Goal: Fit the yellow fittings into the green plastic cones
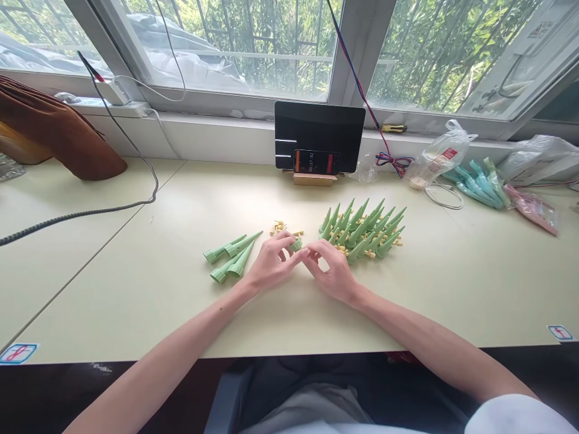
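My left hand (271, 263) and my right hand (332, 271) meet at the middle of the pale table (136, 283), fingers pinched together. The left hand's fingers hold a small green cone-shaped plastic piece (296, 245). The right hand's fingertips touch it from the right; what they pinch is too small to make out. Left of my hands lies a small group of green cones (230, 256). To the right is a larger pile of green cones (362, 232) with beige bits among them. Small beige parts (284, 228) are scattered just beyond my fingers.
A phone (316, 161) leans on a dark tablet (319, 136) at the window sill. A grey cable (81, 212) crosses the left side. A brown bag (58, 129) sits far left. Plastic bags with teal pieces (479, 181) and a pink packet (534, 211) lie at the right.
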{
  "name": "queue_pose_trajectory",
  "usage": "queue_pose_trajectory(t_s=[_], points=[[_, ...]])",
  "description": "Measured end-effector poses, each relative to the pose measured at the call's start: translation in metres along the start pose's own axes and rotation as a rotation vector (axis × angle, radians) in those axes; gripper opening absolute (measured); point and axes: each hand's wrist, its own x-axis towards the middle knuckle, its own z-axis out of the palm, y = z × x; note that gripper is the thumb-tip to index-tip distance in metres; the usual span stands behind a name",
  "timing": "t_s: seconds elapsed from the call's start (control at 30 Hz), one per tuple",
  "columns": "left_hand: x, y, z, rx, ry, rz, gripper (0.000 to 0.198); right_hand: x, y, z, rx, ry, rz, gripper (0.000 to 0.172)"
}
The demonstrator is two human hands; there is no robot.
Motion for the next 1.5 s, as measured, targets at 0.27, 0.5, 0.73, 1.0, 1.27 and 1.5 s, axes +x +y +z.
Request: queue_pose_trajectory(t_s=[0.27, 0.5, 0.73, 1.0, 1.27, 1.5], points=[[0.001, 0.004, 0.000, -0.063, 0.045, -0.059, 0.045, 0.000, 0.003, 0.001, 0.049, 0.052, 0.094, 0.016], [0.001, -0.001, 0.003, -0.193, 0.112, -0.174, 0.034, 0.000, 0.004, 0.001, 0.153, 0.086, 0.207, 0.020], [0.003, -0.005, 0.002, -0.254, 0.171, -0.200, 0.031, 0.001, 0.004, 0.001, 0.255, 0.117, 0.261, 0.018], [0.003, -0.002, -0.003, -0.218, 0.202, -0.222, 0.041, 0.002, 0.004, 0.002, 0.391, 0.135, 0.292, 0.020], [0.003, 0.006, 0.001, -0.457, -0.035, -0.263, 0.038, 0.005, 0.001, 0.001, 0.515, 0.152, 0.350, 0.020], [0.002, 0.004, 0.001, -0.478, -0.077, -0.249, 0.038, 0.005, 0.004, 0.002, 0.577, 0.122, 0.380, 0.020]])
